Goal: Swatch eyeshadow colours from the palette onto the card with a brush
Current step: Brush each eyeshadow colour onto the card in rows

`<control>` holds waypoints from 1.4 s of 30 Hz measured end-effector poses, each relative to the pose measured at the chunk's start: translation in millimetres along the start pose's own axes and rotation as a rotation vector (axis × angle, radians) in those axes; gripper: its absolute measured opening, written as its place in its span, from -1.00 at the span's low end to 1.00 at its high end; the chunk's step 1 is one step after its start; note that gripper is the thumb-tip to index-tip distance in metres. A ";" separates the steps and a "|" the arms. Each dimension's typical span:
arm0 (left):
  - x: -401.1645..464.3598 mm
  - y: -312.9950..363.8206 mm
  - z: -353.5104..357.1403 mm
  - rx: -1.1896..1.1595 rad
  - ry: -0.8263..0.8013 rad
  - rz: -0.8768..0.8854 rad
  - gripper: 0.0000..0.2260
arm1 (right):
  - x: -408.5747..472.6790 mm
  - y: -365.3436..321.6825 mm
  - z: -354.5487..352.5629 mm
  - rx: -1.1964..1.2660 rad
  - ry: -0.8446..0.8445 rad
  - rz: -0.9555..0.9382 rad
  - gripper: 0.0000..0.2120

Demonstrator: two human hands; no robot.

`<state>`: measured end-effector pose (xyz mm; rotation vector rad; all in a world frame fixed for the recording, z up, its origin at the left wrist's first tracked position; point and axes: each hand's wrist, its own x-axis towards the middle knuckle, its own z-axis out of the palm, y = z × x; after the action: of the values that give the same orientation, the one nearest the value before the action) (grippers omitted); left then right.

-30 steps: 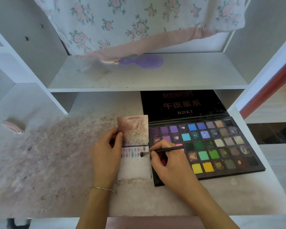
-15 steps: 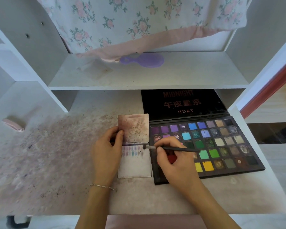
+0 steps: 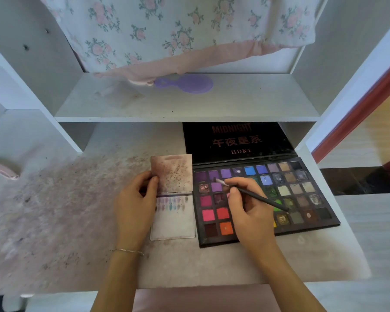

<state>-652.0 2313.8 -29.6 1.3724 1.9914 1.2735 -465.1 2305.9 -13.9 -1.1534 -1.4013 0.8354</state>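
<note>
An open black eyeshadow palette [image 3: 306, 199] with several coloured pans lies on the desk, its lid propped up behind. My right hand [image 3: 249, 212] pinches a thin black brush [image 3: 260, 198] and covers the palette's middle pans. The brush tip touches a purple pan [image 3: 216, 180] near the palette's upper left. Left of the palette lies a white card [image 3: 173, 219] with a row of small colour swatches along its top. A stained flap [image 3: 172, 174] stands hinged above the card. My left hand [image 3: 134, 206] holds the card's left edge, thumb on the flap.
The desk surface [image 3: 54, 210] is smeared with pink powder on the left. A low shelf [image 3: 185, 104] overhangs the back, holding a purple hairbrush [image 3: 187, 83] under floral cloth [image 3: 178, 30]. A pink object [image 3: 3, 168] lies at far left.
My right hand has carried the brush from the card's swatch row rightward and up onto the palette, where its tip now rests on a purple pan. My left hand stays on the card.
</note>
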 end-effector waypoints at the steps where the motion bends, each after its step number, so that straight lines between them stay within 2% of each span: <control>1: -0.1 -0.4 -0.2 0.003 -0.001 0.001 -0.80 | 0.8 0.8 -5.7 -0.026 0.014 -0.006 -0.79; 4: -0.5 -0.4 -0.5 -0.009 0.005 0.009 -0.79 | 3.2 5.6 -26.4 -0.106 0.076 -0.012 -0.79; 9: -1.3 0.2 -0.5 -0.008 0.011 -0.001 -0.80 | 8.7 16.6 -62.4 -0.189 0.239 0.026 -0.66; 14: -1.0 0.3 -0.4 0.011 0.001 -0.010 -0.79 | 18.7 29.2 -90.8 -0.349 0.417 0.016 -0.82; 19: -1.3 -0.3 -0.5 0.025 -0.009 -0.008 -0.79 | 23.7 38.6 -100.4 -0.392 0.504 0.062 -0.85; 29: -2.5 3.8 -0.6 0.015 -0.007 -0.022 -0.78 | 25.0 41.3 -99.9 -0.489 0.425 0.126 -0.85; 42: -2.5 3.7 -0.4 -0.001 -0.015 -0.012 -0.78 | 25.7 37.4 -101.3 -0.486 0.436 0.153 -0.86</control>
<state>-649.3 2311.8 -26.6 1.3631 1.9864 1.2548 -357.2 2329.7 -24.5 -1.7136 -1.1839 0.3109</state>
